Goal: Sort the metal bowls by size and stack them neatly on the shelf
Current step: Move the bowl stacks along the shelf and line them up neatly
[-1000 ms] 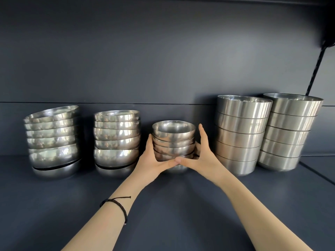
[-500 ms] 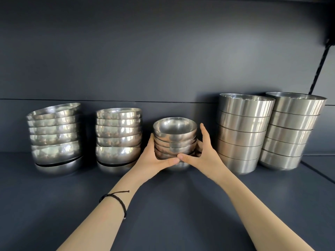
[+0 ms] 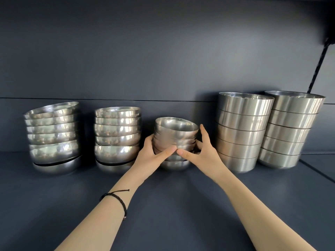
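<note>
Left hand (image 3: 150,156), right hand (image 3: 204,153) grip small stack (image 3: 176,132); engraving (image 3: 256,121) unreadable.

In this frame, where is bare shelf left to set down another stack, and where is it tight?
Free: the front strip of the shelf before the stacks, and the end left of the far-left stack. Tight: the back row; the left hand and right hand fill the gaps flanking the small stack.
</note>
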`<state>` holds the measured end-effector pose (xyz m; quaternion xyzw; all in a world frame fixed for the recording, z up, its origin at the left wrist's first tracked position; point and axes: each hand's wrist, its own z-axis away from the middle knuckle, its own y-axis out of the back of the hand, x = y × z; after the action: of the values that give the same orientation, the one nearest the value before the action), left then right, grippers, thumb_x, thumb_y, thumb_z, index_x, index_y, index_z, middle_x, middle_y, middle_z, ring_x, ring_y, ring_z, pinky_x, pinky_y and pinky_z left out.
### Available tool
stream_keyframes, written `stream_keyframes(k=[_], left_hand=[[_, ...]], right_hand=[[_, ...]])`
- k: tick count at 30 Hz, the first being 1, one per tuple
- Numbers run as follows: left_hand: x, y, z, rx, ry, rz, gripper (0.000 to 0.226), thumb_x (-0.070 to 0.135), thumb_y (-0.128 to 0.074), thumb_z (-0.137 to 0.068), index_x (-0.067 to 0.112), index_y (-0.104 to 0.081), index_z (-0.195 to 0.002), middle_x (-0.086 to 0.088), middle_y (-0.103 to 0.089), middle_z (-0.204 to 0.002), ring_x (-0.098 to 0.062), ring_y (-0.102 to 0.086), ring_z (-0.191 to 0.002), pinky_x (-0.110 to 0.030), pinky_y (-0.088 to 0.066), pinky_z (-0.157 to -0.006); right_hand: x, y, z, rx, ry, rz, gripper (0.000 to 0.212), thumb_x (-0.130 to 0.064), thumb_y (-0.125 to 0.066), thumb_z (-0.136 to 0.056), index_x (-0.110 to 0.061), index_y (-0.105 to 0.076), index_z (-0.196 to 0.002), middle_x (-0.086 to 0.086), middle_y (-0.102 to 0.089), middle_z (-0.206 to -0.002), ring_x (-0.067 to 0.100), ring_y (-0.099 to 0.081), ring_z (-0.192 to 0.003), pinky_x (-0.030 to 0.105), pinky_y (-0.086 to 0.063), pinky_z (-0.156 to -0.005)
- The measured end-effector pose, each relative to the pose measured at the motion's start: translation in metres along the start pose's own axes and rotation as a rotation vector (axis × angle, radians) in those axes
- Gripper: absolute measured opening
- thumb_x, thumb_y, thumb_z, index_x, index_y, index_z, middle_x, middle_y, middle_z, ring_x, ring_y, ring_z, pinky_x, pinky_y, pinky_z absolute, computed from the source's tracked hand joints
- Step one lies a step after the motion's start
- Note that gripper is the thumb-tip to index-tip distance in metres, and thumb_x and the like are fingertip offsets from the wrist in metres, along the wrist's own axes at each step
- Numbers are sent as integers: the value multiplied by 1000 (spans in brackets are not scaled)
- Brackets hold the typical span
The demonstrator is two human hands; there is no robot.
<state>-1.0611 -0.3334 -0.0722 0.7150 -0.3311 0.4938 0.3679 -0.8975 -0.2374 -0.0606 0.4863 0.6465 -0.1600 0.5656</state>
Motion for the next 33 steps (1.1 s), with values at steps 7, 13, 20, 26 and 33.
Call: stream_keyframes(k=[7, 13, 20, 26, 33], left_hand=[[15, -9, 11, 59, -128, -27, 108, 54, -67, -77, 30, 3, -157, 26, -20, -150, 15, -24, -133, -3, -21, -102], [14, -12, 7, 121, -183, -71, 92, 33, -70, -89, 36, -7, -156, 49, -29, -120, 44, -28, -100, 10, -25, -81], [16, -14, 8, 129, -196, -60, 89, 21, -69, -91, 27, -8, -156, 47, -37, -102, 41, -38, -90, 8, -31, -76], [13, -13, 5, 116, -245, -48, 90, 21, -70, -90, 32, -8, -154, 29, -52, -111, 23, -53, -94, -8, -44, -92], [9, -10, 4, 116, -307, -71, 91, 23, -71, -89, 29, -9, -156, 22, -59, -110, 9, -58, -95, -9, -43, -88]], right_hand=[[-8, 0, 5, 18, 63, -92, 106, -46, -74, -80, -45, 2, -154, -14, -26, -157, -4, -29, -137, 28, -29, -117], [-2, 1, 0, 88, 48, -130, 80, -30, -62, -95, -42, -9, -154, -1, -34, -157, 8, -48, -132, 4, -35, -87], [-4, -2, 1, 83, 68, -128, 76, -32, -59, -97, -39, -11, -155, -1, -33, -157, 10, -44, -137, 9, -32, -96], [-4, -3, 1, 104, 80, -94, 73, -33, -58, -97, -34, -14, -155, -2, -35, -156, 8, -47, -132, 12, -33, -99], [-2, -4, 1, 115, 93, -60, 71, -32, -57, -97, -33, -16, -155, -7, -39, -151, 5, -51, -126, 8, -35, -95]])
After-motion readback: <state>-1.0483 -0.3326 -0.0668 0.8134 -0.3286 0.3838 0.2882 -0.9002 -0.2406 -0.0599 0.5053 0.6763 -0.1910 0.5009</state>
